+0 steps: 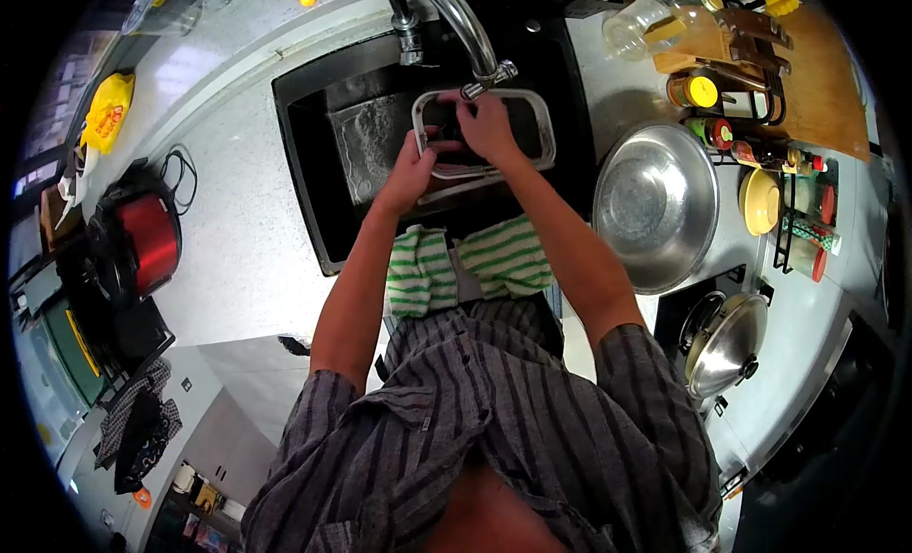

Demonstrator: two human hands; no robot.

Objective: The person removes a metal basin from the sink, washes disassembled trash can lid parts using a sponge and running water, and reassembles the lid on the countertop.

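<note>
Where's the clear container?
In the head view, the clear container is at the left hand and right hand, over the sink's right half, near the faucet.

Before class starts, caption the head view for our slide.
Left hand holding a rectangular container, right hand over its opening, above a black sink.

The tap (463, 21) is polished, mirror-bright metal; the sink (306, 182) below, dark and smooth. The container (549, 127) looks clear and glossy, glass or plastic being hard to tell. At right, the basin (655, 201) is metal with a soft sheen, the lid (727, 349) shinier metal, the far board (822, 78) smooth wood. Left, the cooker (150, 238) has a glossy red shell. The near towel (423, 273) is matt cloth.
</note>
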